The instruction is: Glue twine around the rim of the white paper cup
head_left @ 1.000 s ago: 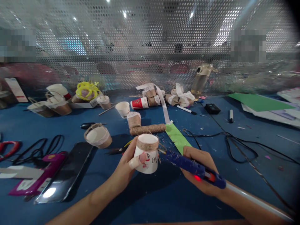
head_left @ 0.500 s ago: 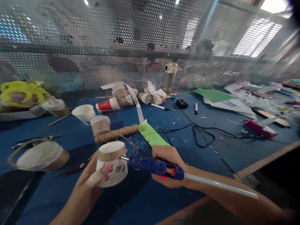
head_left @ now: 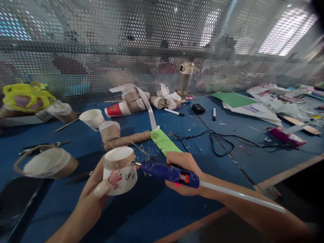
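My left hand [head_left: 100, 187] is closed round a white paper cup [head_left: 126, 184], thumb on its front over printed marks. Twine [head_left: 117, 162] wraps the cup's upper part below the rim. In my right hand [head_left: 186, 165] is a blue hot glue gun [head_left: 159, 172], its metal nozzle at the right side of the twine band. A long clear glue stick [head_left: 243, 195] juts from its back, and a red light glows below its body. Behind the cup lies a roll of twine [head_left: 131, 139], a loose strand curving down from it. A light green strip [head_left: 165, 143] lies beyond my right hand.
Twine-wrapped cups [head_left: 110, 131] and a red paper cup [head_left: 117, 109] stand or lie behind. At left is a cup with a twine handle [head_left: 50, 163]. A bottle [head_left: 186, 81] stands by the perforated metal screen [head_left: 152, 40]. A magenta glue gun [head_left: 286, 136] and black cable [head_left: 221, 135] lie right.
The glue gun's nozzle has shifted slightly right and up along with the cup's edge. The cup has moved a little up and left in my left hand. Both hands keep their hold.
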The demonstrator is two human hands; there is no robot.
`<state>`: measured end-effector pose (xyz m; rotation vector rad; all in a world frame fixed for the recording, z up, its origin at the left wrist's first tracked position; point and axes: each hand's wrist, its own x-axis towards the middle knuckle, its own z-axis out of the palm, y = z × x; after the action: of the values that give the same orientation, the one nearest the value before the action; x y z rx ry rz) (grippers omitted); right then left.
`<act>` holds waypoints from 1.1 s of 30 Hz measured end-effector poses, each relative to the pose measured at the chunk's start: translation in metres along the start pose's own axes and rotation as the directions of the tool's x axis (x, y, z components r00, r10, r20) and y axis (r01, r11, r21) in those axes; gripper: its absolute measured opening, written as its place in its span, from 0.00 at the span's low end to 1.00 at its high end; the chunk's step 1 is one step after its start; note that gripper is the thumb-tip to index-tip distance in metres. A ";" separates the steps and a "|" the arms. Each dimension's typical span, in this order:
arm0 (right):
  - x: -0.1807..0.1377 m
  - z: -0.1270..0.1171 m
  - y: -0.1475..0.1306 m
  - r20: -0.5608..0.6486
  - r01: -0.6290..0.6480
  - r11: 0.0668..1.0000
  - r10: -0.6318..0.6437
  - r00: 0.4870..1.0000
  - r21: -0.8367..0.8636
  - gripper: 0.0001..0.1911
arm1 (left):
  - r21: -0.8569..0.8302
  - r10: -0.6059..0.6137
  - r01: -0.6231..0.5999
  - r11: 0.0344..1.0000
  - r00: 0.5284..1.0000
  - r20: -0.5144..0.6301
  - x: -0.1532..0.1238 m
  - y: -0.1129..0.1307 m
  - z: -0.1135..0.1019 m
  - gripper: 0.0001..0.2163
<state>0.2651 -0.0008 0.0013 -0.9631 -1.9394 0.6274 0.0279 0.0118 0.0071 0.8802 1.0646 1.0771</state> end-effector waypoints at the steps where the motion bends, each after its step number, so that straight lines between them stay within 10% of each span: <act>1: 0.000 0.000 0.000 0.002 0.002 1.000 -0.002 1.000 0.003 0.13 | 0.006 0.013 -0.013 1.000 1.000 0.004 0.000 0.000 0.000 0.25; 33: -0.001 0.003 0.002 0.002 -0.092 0.996 0.092 0.996 0.018 0.13 | -0.063 -0.075 0.079 0.995 0.995 0.068 0.005 0.002 -0.001 0.19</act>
<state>0.2639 -0.0002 -0.0019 -1.0458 -1.8961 0.6967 0.0272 0.0168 0.0082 0.8104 0.9956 1.0066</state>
